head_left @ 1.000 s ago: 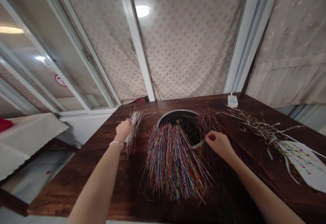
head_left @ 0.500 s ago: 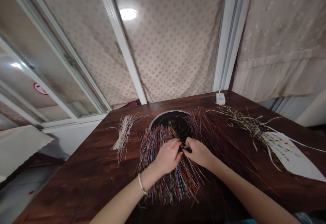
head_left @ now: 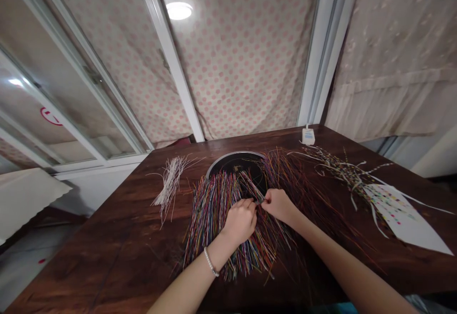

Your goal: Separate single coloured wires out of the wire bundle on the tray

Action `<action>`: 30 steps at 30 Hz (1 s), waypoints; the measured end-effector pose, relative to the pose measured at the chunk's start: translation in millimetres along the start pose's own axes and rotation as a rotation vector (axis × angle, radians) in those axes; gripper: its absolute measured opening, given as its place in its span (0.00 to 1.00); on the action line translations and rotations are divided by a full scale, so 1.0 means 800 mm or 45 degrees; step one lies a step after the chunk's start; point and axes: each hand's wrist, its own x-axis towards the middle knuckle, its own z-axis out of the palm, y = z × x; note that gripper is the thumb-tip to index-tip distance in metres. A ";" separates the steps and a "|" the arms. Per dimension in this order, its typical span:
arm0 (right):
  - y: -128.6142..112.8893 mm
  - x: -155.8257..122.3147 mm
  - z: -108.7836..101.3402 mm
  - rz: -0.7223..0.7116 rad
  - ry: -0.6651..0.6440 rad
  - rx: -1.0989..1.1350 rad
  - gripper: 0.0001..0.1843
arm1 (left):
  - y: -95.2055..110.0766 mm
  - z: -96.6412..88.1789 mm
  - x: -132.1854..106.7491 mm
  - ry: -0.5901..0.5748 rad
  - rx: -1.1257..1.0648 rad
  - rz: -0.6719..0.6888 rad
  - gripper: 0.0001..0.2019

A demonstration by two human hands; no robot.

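Observation:
A thick spread of thin multicoloured strands, wire-like in look, (head_left: 210, 209) lies over the near part of a round black tray (head_left: 232, 161) with a light rim. My left hand (head_left: 241, 219) rests over these strands, its fingers closed in a pinch. Close on its right, my right hand (head_left: 280, 205) is closed too, thumb and fingertips pressed together. Between them is a small bundle of strands (head_left: 251, 184), its upper ends pointing toward the tray. A short dark strip (head_left: 259, 201) shows at the fingertips; its kind is unclear.
White strands (head_left: 171, 181) lie in a pile at the left. Reddish-brown strands (head_left: 303, 190) fan out to the right. Farther right are beaded stems (head_left: 342, 171) and a white sheet with coloured dots (head_left: 410, 223). A small white box (head_left: 308, 136) stands by the table's back edge.
A small bundle now stands out from the spread between my hands, over the tray. My left hand has turned slightly, and my right fingers have closed more tightly. The view has shifted slightly.

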 end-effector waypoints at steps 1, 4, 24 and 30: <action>0.001 0.001 -0.004 0.022 0.003 0.051 0.06 | -0.001 -0.001 0.000 0.001 -0.008 -0.008 0.13; 0.004 0.003 -0.015 0.162 -0.057 0.258 0.07 | -0.003 -0.002 -0.002 0.000 -0.029 -0.018 0.12; -0.006 0.007 -0.023 0.162 -0.262 1.192 0.08 | -0.014 0.005 0.003 0.217 -0.657 -0.195 0.11; -0.023 -0.004 -0.001 0.049 -0.405 1.045 0.07 | -0.028 0.008 0.018 0.397 -1.542 -0.605 0.09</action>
